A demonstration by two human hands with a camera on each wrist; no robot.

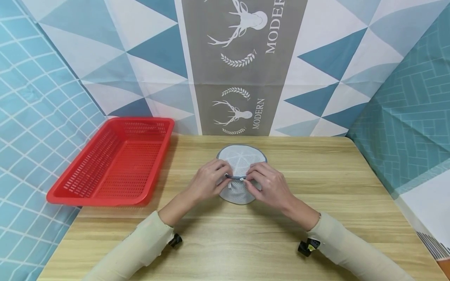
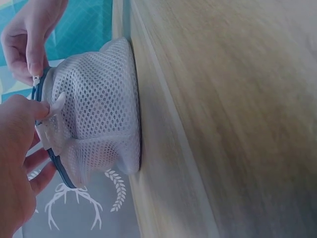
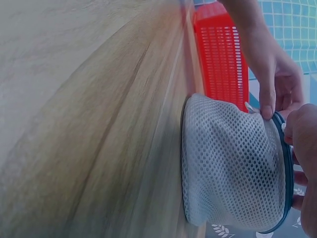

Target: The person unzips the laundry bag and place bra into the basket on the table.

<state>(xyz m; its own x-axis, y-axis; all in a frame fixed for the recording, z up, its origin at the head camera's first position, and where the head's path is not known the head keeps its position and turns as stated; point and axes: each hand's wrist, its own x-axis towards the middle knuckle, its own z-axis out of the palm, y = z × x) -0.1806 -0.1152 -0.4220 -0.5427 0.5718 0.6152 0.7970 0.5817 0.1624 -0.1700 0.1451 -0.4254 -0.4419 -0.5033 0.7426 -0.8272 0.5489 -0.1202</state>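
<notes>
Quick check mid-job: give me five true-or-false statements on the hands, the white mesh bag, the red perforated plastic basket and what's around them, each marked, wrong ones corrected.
1. The left hand pinches the dark-blue rim of the white mesh bag. True.
2. The right hand is inside the basket. False: it is at the bag's rim, pinching the white zip pull.
3. The red perforated plastic basket stands to the person's left of the bag. True.
4. The bag is held up clear of the table. False: its base rests on the pale wood-grain table.
5. A grey panel printed with white deer heads shows behind the table. True.
</notes>
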